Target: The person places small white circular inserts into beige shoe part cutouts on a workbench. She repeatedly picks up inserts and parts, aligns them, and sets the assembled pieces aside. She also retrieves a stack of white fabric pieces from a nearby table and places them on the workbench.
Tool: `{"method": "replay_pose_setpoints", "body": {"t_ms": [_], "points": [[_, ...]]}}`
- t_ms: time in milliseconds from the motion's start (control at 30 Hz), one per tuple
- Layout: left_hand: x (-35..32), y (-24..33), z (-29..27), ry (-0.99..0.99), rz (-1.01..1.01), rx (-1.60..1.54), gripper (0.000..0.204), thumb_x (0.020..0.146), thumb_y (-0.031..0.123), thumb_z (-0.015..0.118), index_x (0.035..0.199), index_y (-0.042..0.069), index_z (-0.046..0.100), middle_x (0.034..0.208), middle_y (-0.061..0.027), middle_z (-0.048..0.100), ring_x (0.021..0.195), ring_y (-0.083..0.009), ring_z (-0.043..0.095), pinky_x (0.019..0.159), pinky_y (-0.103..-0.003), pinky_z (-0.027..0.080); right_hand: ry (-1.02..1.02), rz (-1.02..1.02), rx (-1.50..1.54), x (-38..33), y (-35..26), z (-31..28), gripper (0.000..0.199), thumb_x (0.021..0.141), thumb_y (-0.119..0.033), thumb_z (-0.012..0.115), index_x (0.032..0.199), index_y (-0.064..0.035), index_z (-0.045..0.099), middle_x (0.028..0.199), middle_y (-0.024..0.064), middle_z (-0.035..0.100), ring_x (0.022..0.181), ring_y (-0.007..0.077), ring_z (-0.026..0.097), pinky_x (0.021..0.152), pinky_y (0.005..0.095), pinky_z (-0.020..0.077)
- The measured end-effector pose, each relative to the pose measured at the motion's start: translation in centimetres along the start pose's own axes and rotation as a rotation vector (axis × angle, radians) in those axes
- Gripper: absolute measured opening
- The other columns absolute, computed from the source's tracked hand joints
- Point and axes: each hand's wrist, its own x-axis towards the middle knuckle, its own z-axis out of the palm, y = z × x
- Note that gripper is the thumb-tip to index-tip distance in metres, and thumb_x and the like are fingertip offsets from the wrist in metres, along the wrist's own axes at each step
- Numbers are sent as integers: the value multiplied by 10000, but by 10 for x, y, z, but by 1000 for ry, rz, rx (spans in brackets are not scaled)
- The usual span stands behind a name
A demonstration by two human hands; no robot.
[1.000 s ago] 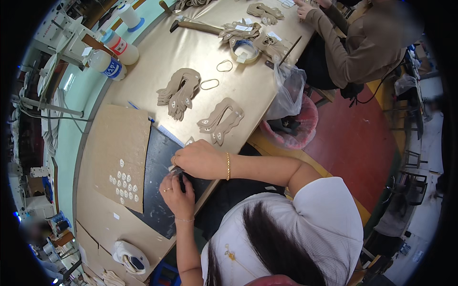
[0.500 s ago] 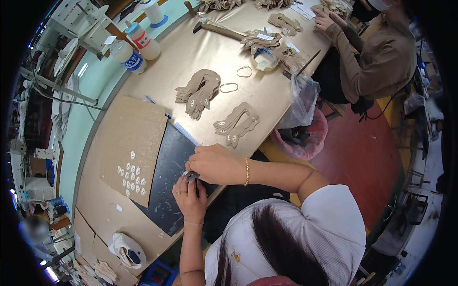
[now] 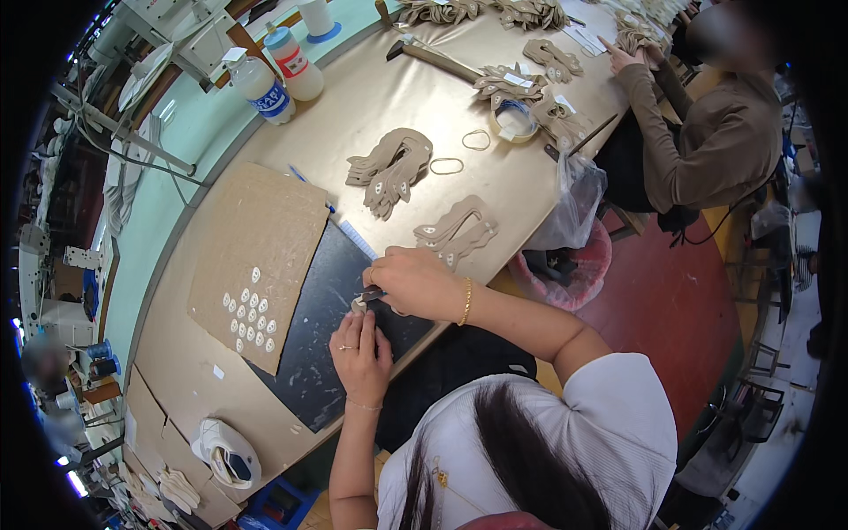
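Observation:
Over a black cutting mat (image 3: 309,389), my left hand (image 3: 360,358) pinches a small whitish piece (image 3: 358,305) at its fingertips. My right hand (image 3: 417,281) grips a small dark metal hand tool (image 3: 373,293), whose tip meets or nearly meets that piece; its exact kind is too small to tell. Left of the mat, on a brown board (image 3: 265,212), several small white oval pieces (image 3: 252,314) lie in rows. Beyond my right hand sits a stack of tan cut pieces (image 3: 458,228) with white ovals on their ends.
A bigger tan stack (image 3: 389,168) lies further back, near two wire loops (image 3: 447,166), a tape roll (image 3: 514,121) and a hammer (image 3: 433,58). Two bottles (image 3: 263,90) stand at the back left. A white iron-like device (image 3: 226,452) is near left. A co-worker (image 3: 707,132) handles tan pieces.
My fingertips have parted slightly, and the whitish piece now shows between my left fingers and the tool. The whole view has shifted a little. The co-worker's hands have moved.

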Motion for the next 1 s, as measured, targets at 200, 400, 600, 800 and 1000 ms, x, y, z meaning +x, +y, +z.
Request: {"method": "replay_pose_setpoints", "body": {"t_ms": [200, 400, 600, 800, 1000], "points": [[-1, 1, -2, -14, 7, -7, 365, 814, 23, 705, 1175, -16, 667, 1143, -170, 654, 1133, -340, 611, 938, -455, 459, -93, 20, 22, -2, -4, -8, 182, 801, -144, 735, 965, -65, 723, 910, 101, 724, 932, 308, 688, 774, 419, 559], [0, 2, -1, -1, -15, -38, 373, 811, 3, 704, 1181, -21, 658, 1138, -164, 650, 1127, -341, 610, 942, -451, 459, -105, 1, 73, -4, -7, -7, 180, 790, -131, 727, 949, -48, 724, 882, 129, 720, 915, 320, 694, 773, 429, 561], [1, 2, -3, -2, -24, -55, 385, 811, -8, 699, 1192, -24, 649, 1148, -162, 643, 1112, -341, 613, 942, -449, 463, -91, -25, 64, 0, -5, -3, 166, 783, -111, 703, 934, -49, 728, 845, 140, 716, 880, 327, 699, 757, 432, 560], [1, 4, -2, -6, -33, -22, 383, 810, 7, 704, 1186, -35, 648, 1136, -170, 637, 1108, -335, 607, 921, -454, 464, -83, -44, 67, 3, -4, -1, 156, 792, -112, 692, 929, -47, 729, 832, 145, 715, 875, 327, 701, 744, 430, 562], [2, 8, -4, -31, -63, -18, 384, 814, 11, 699, 1191, -36, 643, 1158, -171, 634, 1126, -338, 599, 949, -452, 453, -95, -55, 61, 5, -4, -3, 158, 795, -113, 689, 931, -42, 726, 837, 149, 714, 871, 329, 703, 744, 435, 565]]}}
